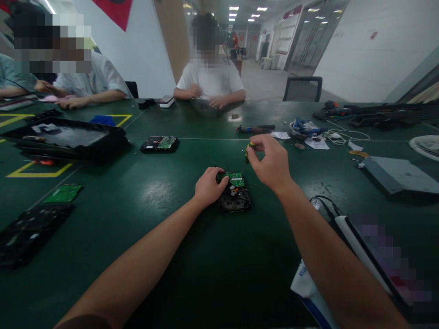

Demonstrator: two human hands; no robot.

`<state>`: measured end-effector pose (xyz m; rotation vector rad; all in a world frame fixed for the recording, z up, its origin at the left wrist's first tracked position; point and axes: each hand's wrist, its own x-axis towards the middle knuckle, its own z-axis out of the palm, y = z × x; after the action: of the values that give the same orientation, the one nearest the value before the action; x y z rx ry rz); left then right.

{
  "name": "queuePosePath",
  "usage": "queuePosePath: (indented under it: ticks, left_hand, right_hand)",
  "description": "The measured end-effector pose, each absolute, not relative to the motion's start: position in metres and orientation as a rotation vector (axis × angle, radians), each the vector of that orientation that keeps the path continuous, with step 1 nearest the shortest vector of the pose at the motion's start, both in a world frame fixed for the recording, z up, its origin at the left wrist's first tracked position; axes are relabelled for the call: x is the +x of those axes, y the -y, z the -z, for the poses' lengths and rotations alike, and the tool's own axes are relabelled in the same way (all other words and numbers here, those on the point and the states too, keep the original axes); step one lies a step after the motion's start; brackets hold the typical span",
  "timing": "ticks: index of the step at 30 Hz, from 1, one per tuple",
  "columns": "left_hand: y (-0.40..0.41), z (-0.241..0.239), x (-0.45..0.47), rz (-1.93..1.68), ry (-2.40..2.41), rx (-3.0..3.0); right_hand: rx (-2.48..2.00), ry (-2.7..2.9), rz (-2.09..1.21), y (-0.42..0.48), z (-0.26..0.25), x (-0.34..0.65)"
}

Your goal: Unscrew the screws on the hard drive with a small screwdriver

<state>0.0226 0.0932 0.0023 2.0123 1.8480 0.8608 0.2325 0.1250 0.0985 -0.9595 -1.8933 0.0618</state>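
Note:
In front of me a black hard drive (235, 199) lies on the green table, a green circuit board (236, 178) showing at its far end. My left hand (210, 186) grips the drive's left side, its thumb over the edge of the board. Between the thumb and fingers of my right hand (269, 160) is a small screwdriver (247, 152) with a yellow and black handle. It points down toward the board's right edge; whether the tip touches a screw is too small to tell.
Another hard drive (159, 144) lies farther left, near a black tray (68, 139). At left are a loose green board (63, 193) and a black drive-like unit (32, 233). A grey metal box (401, 174) and cables (338, 135) lie right. Two people sit opposite.

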Motion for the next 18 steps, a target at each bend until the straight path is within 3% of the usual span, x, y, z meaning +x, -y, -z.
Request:
queuePosePath:
  ticks: [11, 18]
  left_hand:
    - [-0.0958, 0.0018, 0.0219, -0.878, -1.835, 2.025]
    - [-0.0942, 0.0, 0.022, -0.866, -1.836, 2.013]
  right_hand:
    - [-0.946, 1.912, 0.047, -0.1195, -0.1023, 0.2305]
    - [-0.985, 1.867, -0.065, -0.1252, -0.0975, 0.2338]
